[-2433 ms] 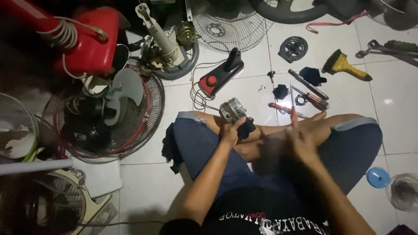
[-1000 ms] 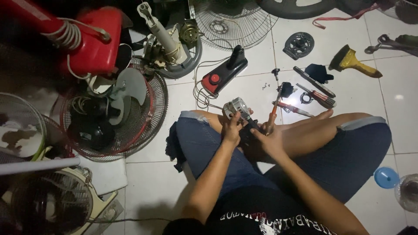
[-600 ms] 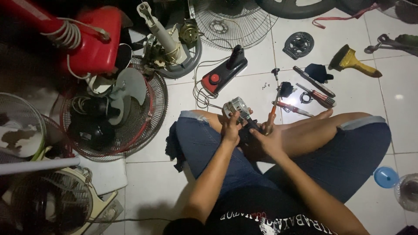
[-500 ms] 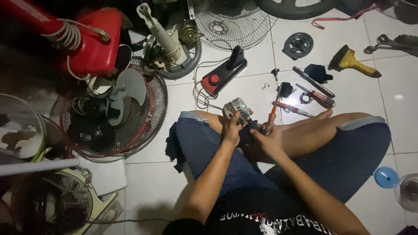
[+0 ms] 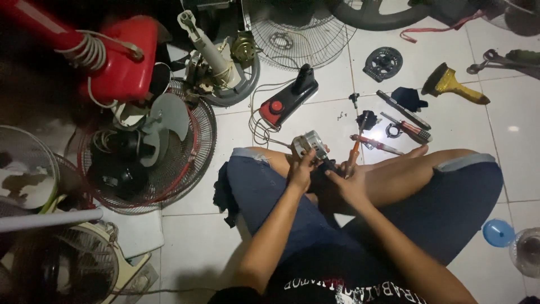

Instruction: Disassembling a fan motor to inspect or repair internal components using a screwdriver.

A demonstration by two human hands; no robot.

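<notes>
While the person is sitting cross-legged on the white tiled floor point(image 5: 523, 169), the left hand point(image 5: 302, 171) is closing its fingers around a small silver fan motor point(image 5: 310, 144) and holding it just above the knees. The right hand point(image 5: 350, 186) is touching the dark back end of the motor and is also gripping a screwdriver with an orange handle point(image 5: 353, 156), its fingers curled tight.

Just past the motor, small tools are lying on the tiles: a red-handled screwdriver point(image 5: 376, 144), pliers point(image 5: 409, 129) and a dark cloth point(image 5: 409, 97). A black and red fan base with a button point(image 5: 288, 102) is lying near them, with its white cord looping beside it. Farther off are a round black part point(image 5: 383, 62) and a yellow-handled brush point(image 5: 453, 85).

On the left, a red wire fan guard point(image 5: 194, 163) is lying flat with grey blades point(image 5: 163, 121) in it. A red fan body point(image 5: 121, 59) is sitting behind it. A blue cap point(image 5: 498, 232) is resting by the right leg.

The room is dim and crowded.
</notes>
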